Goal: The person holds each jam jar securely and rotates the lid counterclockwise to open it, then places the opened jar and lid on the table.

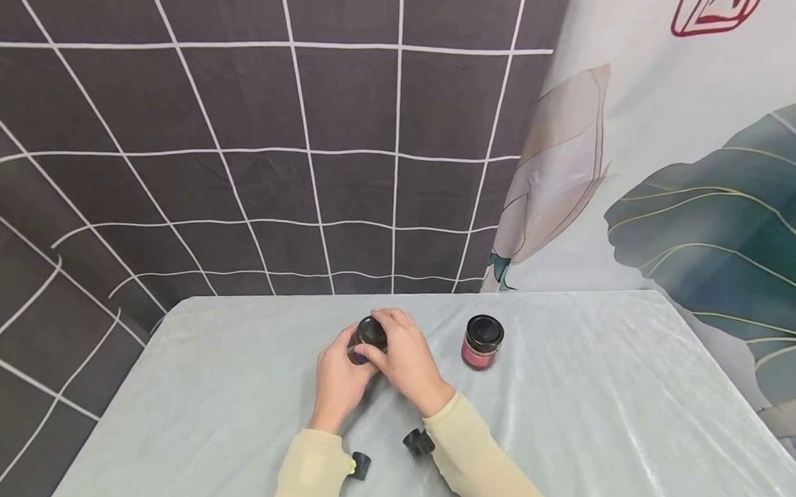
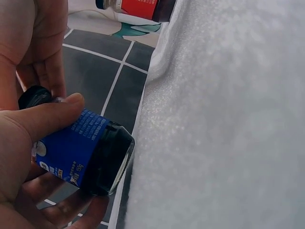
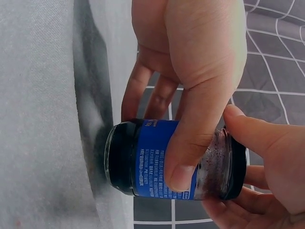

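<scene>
Both hands are on a glass jar with a blue label point(image 3: 155, 162), dark contents low inside and a black lid point(image 1: 372, 331). My left hand point(image 1: 340, 378) grips the jar's body, its thumb lying across the label in both wrist views. At the top, my right hand point(image 1: 408, 361) holds the lid between thumb and fingers. In the left wrist view the jar point(image 2: 66, 148) has its base close to the table; whether it touches is unclear. A second jar point(image 1: 483, 342), black-lidded with a red label, stands upright to the right of the hands.
A pale grey cloth point(image 1: 574, 388) with soft creases covers the table. Behind it hangs a dark sheet with white grid lines point(image 1: 353, 96), and on the right a white curtain with large leaf prints point(image 1: 719, 215). Small black devices point(image 1: 418, 443) sit at both wrists.
</scene>
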Available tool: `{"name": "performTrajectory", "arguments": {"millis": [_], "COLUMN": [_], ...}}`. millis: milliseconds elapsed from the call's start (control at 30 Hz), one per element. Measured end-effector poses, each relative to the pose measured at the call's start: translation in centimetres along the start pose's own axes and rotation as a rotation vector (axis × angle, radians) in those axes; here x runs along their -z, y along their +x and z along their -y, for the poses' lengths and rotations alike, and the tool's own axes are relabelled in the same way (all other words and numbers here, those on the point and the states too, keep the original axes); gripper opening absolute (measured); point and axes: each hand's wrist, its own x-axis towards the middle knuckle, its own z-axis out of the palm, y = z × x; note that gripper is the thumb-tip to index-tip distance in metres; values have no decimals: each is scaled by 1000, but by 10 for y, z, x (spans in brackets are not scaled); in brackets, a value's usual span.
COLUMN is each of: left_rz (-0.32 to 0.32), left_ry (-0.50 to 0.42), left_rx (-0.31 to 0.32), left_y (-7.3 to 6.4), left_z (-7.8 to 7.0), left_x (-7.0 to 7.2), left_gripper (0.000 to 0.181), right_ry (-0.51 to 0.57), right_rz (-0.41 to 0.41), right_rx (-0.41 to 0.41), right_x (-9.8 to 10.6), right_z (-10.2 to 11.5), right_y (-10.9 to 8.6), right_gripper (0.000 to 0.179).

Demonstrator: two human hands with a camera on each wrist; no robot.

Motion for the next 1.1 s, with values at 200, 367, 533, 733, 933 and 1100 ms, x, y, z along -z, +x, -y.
{"name": "performTrajectory", "arguments": {"millis": [200,367,533,733,933,1100], "left_rz": [10,17,14,9,13,13], "left_ry": [-1,-4,-3,5,4,1], "left_rx": [1,-1,-10,-14,-13,-18], "left_y": [-1,-1,-1,-1,-1,0], "left_z": [1,1,2,2,2,3], "left_x": [0,1,1,1,2,2], "left_gripper": [60,60,59,59,60,60], "right_ry": [-2,-1,3,0,5,7], "right_rz": [7,19,29,41,65,71], "right_rx": [7,11,12,26,23,27], "right_x": [0,1,2,2,3,5], "right_z": [-1,-1,0,-1,-2,-1], "right_y": [0,0,0,-1,-1,-2], "right_gripper": [54,54,53,53,53,53]}}
